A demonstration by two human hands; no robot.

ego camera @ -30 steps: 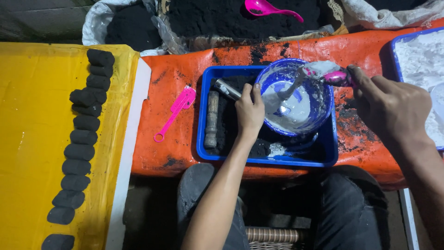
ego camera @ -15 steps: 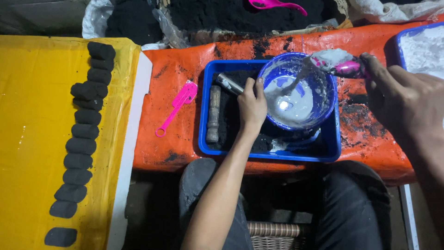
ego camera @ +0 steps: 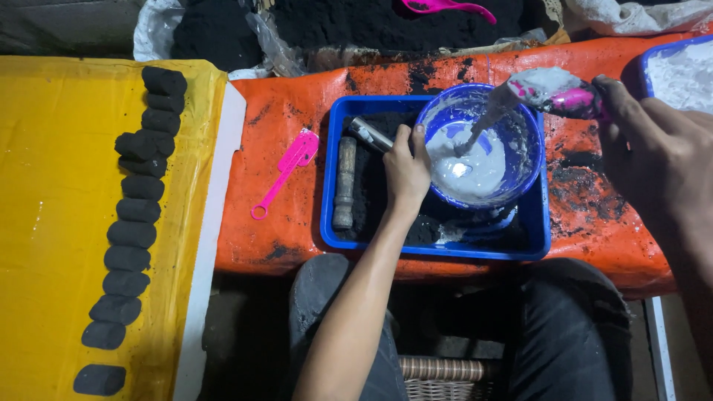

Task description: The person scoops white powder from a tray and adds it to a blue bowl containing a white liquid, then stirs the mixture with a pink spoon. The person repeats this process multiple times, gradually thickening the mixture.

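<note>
orange tarp: left hand (ego camera: 407, 172) fingers grip bowl (ego camera: 520, 160) rim; right hand (ego camera: 657, 148), partly cropped, holds scoop (ego camera: 553, 90).

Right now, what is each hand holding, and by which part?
Right hand: pink scoop, by its handle. Left hand: blue bowl, gripped at its near-left rim.

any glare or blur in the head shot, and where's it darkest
Head view: a small bright glint on the white paste in the blue bowl; the right hand looks slightly soft; the black briquettes stay sharp; darkest below the orange sheet, around the legs.
</note>
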